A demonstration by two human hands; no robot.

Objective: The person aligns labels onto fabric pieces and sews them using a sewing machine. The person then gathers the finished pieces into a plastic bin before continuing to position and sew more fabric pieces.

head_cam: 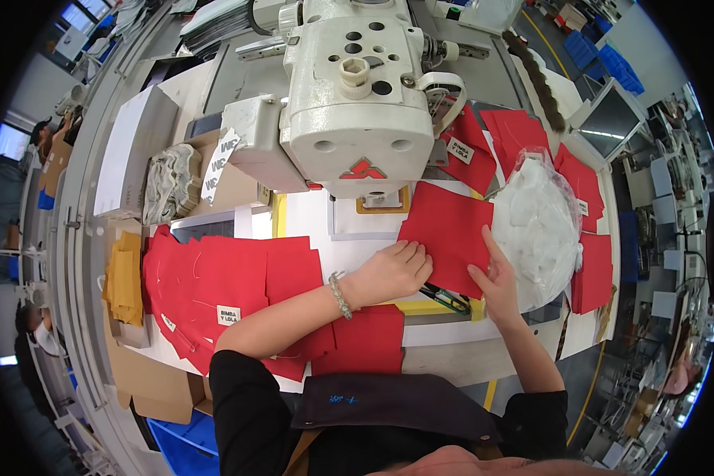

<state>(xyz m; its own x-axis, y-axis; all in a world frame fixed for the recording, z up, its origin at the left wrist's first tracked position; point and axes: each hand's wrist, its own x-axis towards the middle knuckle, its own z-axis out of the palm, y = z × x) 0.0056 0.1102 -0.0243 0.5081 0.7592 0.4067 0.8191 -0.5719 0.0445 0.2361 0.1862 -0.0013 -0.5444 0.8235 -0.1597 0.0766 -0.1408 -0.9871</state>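
A flat red fabric piece (449,232) lies before me, in front of the sewing machine head (357,131). My left hand (395,269), a beaded bracelet on its wrist, has its fingers curled over the piece's left edge. At the right edge, my right hand (497,279) holds the fabric with the thumb on top; the fingers run along the side. Under the near edge shows a tool with green and black parts (449,299), partly covered. Beneath my left forearm spreads a large pile of red fabric pieces (214,276), some with white labels bearing writing.
At right lies a clear plastic bag of white pieces (538,232), with more red pieces (593,273) beside it. On the left are a white box (135,152), a bundle of pale strips (172,181) and yellow pieces (125,279). A blue bin (184,443) stands below the table.
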